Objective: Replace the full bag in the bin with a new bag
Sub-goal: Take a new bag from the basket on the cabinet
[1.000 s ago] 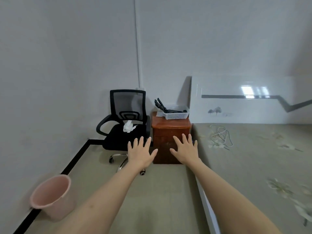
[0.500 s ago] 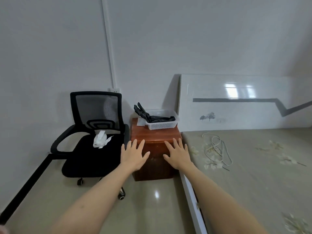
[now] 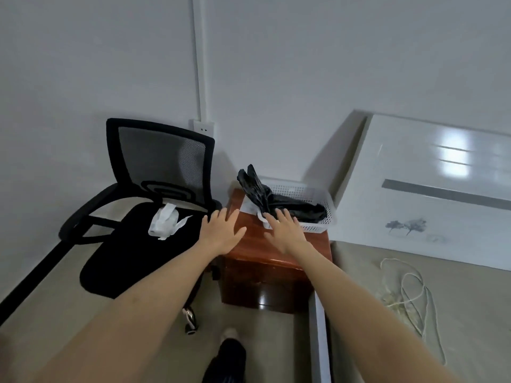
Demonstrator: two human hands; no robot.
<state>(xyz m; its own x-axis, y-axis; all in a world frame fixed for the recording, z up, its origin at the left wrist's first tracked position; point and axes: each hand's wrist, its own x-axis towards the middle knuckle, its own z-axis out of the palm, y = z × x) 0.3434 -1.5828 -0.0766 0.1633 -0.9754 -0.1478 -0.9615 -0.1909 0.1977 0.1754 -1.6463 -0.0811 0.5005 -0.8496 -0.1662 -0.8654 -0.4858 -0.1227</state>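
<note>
The bed [image 3: 456,299] fills the right side, with its white headboard [image 3: 431,189] leaning on the wall. On the left stands a black office chair [image 3: 154,205], and a crumpled white bag [image 3: 164,225] lies on its seat. Between the chair and the bed is a small brown cabinet [image 3: 276,266]. On its top sits a white plastic basket [image 3: 315,205], and black bags [image 3: 273,200] lie inside it, with one end sticking up over the left rim.

The bin is not in this view, so I cannot tell its state from here. I judge that the task is at the middle step: the person is going for a new bag (probably one of the black ones), and it is not yet taken. After that, the bag must be opened and fitted into the bin.

Both hands are empty, with the fingers spread wide and the palms down. The left hand [image 3: 221,230] hovers over the left edge of the cabinet, well apart from the black bags. The right hand [image 3: 283,230] is much closer: its fingertips [image 3: 272,215] reach the front rim of the basket, just beside the black bags, and I cannot tell if they touch them already.
</note>
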